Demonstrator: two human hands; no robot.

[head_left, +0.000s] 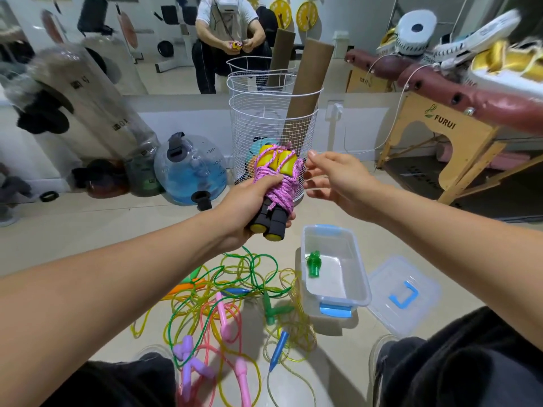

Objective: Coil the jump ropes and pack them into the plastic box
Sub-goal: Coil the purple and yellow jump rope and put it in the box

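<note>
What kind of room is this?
Likely a home gym or small fitness and therapy studio. A wall mirror runs above the floor, water-filled training bags lean below it, and a folding massage table stands at right. The left hand grips a coiled pink jump rope.

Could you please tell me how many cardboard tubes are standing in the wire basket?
1: the cardboard tube leans in the wire basket by the wall, behind the rope bundle held by the left hand. The second tube above is its mirror reflection.
</note>
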